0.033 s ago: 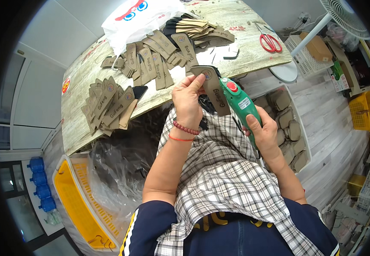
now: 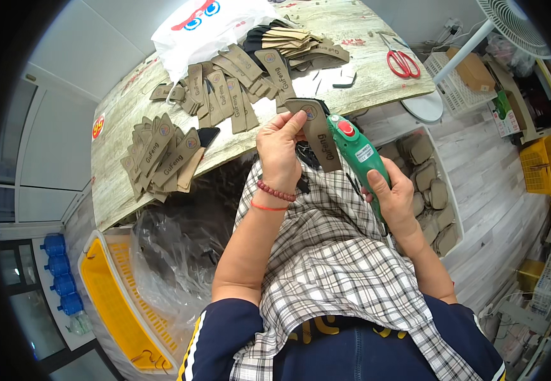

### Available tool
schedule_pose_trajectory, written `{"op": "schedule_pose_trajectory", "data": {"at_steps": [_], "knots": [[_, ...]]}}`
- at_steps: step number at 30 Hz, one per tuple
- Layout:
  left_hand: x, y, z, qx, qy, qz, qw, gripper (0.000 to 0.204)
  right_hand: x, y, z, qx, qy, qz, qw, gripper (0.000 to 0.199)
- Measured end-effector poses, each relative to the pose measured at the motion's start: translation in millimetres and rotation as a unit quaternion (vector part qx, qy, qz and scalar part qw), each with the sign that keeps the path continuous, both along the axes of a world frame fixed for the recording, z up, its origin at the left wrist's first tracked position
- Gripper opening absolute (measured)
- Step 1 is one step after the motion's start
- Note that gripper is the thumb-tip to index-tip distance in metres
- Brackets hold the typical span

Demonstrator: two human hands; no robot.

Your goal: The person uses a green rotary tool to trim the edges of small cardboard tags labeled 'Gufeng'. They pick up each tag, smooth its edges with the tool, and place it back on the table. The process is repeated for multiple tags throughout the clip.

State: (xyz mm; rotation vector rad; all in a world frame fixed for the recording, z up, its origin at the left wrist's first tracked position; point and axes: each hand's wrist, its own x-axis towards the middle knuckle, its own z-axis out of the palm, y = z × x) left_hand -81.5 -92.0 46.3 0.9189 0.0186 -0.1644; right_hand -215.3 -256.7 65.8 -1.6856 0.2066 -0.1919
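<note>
Worn wood-grain table (image 2: 129, 120) carries loose piles of tan printed insoles (image 2: 161, 152), a white plastic bag (image 2: 205, 28) and red-handled scissors (image 2: 402, 61). Yellow plastic crate (image 2: 107, 298) below left; white basket (image 2: 456, 92) and white fan (image 2: 517, 25) at right.

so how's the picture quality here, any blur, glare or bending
Head view: strong fisheye, so the table edge bows and a black ring cuts the corners. Light is even and soft, with no hard shadows. The white bag looks bright, close to washed out. The left hand, tan piece and green tool are sharp; things at the rim look squeezed and softer.
</note>
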Motion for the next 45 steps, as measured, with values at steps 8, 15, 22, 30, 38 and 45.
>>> {"op": "schedule_pose_trajectory", "data": {"at_steps": [8,15,22,30,38,45], "knots": [[1,13,14,0.096,-0.025,-0.006,0.995,0.01,-4,-5,4,0.006,0.015,0.02,1.0,0.044],[9,17,6,0.205,-0.112,0.024,0.972,0.014,-7,-4,1,0.003,0.016,0.037,0.999,0.044],[3,17,11,0.26,-0.115,-0.029,0.958,0.012,-4,-4,1,0.0,0.006,0.031,1.0,0.044],[8,35,7,0.325,-0.15,-0.134,0.924,0.013,5,-3,7,0.011,0.018,0.046,0.999,0.041],[48,189,43,0.451,-0.169,0.141,0.865,0.015,-1,-4,-1,0.053,0.062,0.056,0.995,0.041],[55,260,3,0.802,-0.203,0.248,0.505,0.072,-5,3,-8,0.034,0.102,0.059,0.992,0.033]]}}
